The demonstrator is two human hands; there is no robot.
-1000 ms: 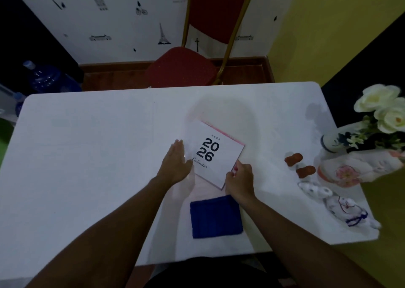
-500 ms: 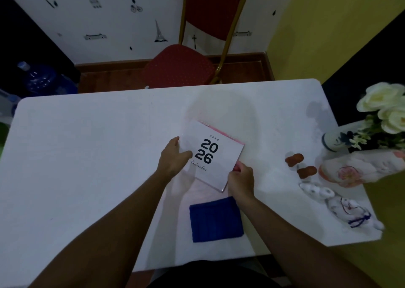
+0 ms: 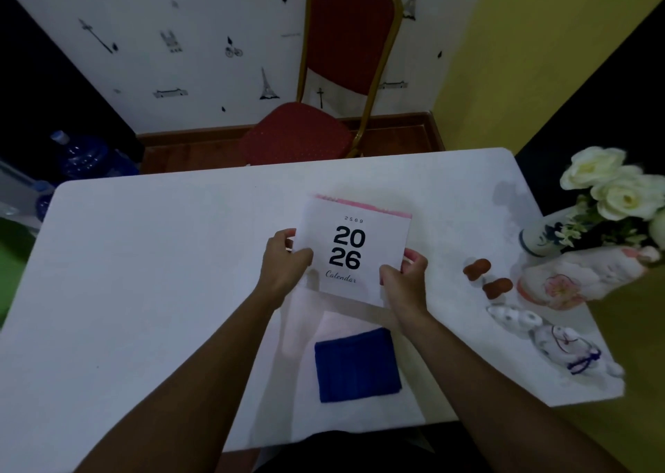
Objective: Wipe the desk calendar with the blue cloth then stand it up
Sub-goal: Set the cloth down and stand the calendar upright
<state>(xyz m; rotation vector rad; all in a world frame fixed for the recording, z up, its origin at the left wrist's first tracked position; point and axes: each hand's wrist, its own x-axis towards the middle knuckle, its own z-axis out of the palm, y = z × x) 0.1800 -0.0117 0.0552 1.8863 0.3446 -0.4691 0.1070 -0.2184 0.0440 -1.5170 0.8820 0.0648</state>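
Both hands pinch the desk calendar (image 3: 354, 249) mid-frame: left hand (image 3: 284, 264) and right hand (image 3: 405, 278) grip its sides, probably to keep it steady. Blue cloth (image 3: 356, 366) waits below.

Red chair (image 3: 306, 130) beyond white table (image 3: 144, 274), against patterned wall (image 3: 180, 40).

red chair (image 3: 298, 134), white flowers (image 3: 611, 184), ceramic figurines (image 3: 561, 343), white table (image 3: 144, 274)

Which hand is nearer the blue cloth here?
Right. The right hand grips the calendar's lower right edge just above the blue cloth; the left hand is farther up-left.
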